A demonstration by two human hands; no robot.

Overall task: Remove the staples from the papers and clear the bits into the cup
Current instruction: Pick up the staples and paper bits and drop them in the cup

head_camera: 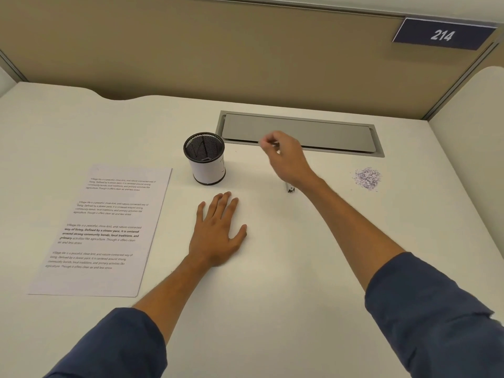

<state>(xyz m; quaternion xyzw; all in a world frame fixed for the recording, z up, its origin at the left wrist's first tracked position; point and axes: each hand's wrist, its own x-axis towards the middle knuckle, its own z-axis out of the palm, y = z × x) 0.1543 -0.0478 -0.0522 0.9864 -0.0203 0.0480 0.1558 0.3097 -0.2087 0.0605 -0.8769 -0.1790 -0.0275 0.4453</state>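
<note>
Showing two hands (218,227), one cup (205,158), one printed sheet (103,230), one heap of bits (367,178)

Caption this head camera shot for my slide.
Right hand pinches something tiny near the cup; left hand rests flat on desk.

left hand (218,230) laid flat on the white desk (272,309), right hand (283,156) raised with fingertips pinched beside the mesh cup (205,158), printed papers (103,230) left of it, little pile of paper bits (367,178) off right, small metal tool (290,189) half hidden under the right wrist
</note>
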